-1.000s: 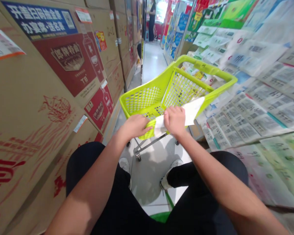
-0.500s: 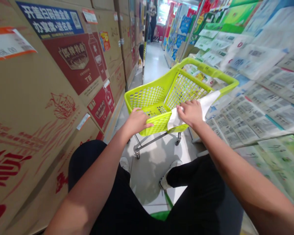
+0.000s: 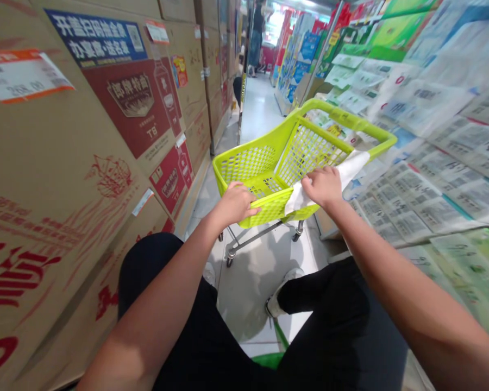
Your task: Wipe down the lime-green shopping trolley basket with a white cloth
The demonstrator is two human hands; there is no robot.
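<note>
A lime-green shopping cart (image 3: 284, 132) with a lattice basket stands slightly askew before my knees. My left hand (image 3: 236, 203) is closed over the near corner of its rim, the thumb along the outer side. My right hand (image 3: 325, 186) is closed on a white cloth (image 3: 352, 164) draped over the cart's near side rim. The cloth trails along the side toward the handle (image 3: 356, 122) and hangs below my fingers. Few items, if any, show in the basket; its near side is partly hidden by my hands.
Stacked cardboard boxes (image 3: 77, 163) wall the left side. Packaged tissue goods (image 3: 419, 103) fill the right. A tiled aisle (image 3: 263, 103) runs ahead, with a metal post (image 3: 321, 49) beside it and a person (image 3: 256, 38) far off. Something green (image 3: 269, 360) is between my legs.
My right hand and the cloth have shifted slightly right along the rim. My left hand keeps its place on the corner. The view has moved a little, and the distant person shows more fully.
</note>
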